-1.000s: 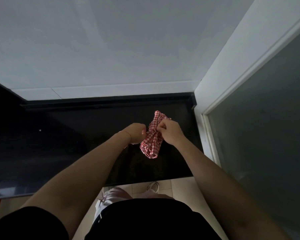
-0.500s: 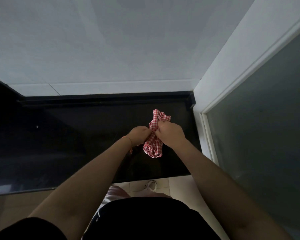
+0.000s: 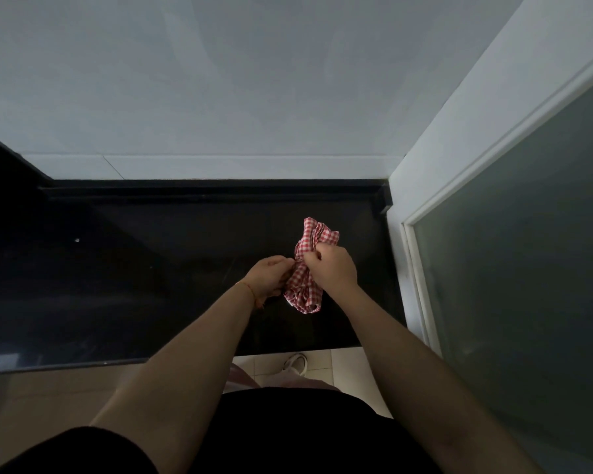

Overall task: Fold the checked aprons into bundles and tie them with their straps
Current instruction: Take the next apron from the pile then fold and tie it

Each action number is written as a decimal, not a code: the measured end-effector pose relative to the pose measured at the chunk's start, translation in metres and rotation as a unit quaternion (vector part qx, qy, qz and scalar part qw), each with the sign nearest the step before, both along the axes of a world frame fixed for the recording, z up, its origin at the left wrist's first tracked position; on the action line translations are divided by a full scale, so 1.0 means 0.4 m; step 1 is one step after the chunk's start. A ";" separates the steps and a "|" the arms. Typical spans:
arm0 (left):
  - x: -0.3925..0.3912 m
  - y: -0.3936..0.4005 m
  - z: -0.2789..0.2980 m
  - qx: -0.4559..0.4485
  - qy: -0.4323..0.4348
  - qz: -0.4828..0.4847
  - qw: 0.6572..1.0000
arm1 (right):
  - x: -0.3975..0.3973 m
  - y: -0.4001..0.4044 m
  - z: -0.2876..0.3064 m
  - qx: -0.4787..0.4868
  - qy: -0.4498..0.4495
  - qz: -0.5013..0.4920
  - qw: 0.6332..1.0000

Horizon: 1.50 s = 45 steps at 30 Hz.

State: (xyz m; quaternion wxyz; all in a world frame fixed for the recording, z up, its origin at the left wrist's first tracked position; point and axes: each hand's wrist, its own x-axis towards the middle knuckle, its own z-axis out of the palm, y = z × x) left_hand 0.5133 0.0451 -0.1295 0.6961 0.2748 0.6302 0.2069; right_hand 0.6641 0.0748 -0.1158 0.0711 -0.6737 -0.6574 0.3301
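Hands closer, apron bundle (image 3: 309,268) between fingers (image 3: 311,260)

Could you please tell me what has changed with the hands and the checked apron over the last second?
The left hand has closed in from a slight gap to meet the right hand at the waist of the red-and-white checked apron bundle. Both hands pinch at its middle throughout; nothing was let go. The bundle stays bunched over the black glossy counter, near its right end.

dim, underexposed | counter (image 3: 151,268) near-black | wide-angle edge bending | sharp focus
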 end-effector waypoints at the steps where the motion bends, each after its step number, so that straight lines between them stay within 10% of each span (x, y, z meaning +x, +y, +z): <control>1: 0.000 0.000 0.001 0.003 0.000 0.000 1.000 | 0.000 -0.001 0.002 -0.001 0.001 -0.001 1.000; 15: -0.104 0.154 0.465 0.267 0.022 0.130 0.955 | -0.020 0.146 0.516 0.278 0.116 0.089 0.949; 20: -0.107 0.177 0.713 0.327 -0.135 -0.024 0.935 | 0.011 0.139 0.745 0.347 0.196 0.101 0.911; 45: 0.030 0.195 1.153 0.568 -0.050 -0.020 0.821 | 0.153 0.137 1.138 0.248 0.463 -0.007 0.851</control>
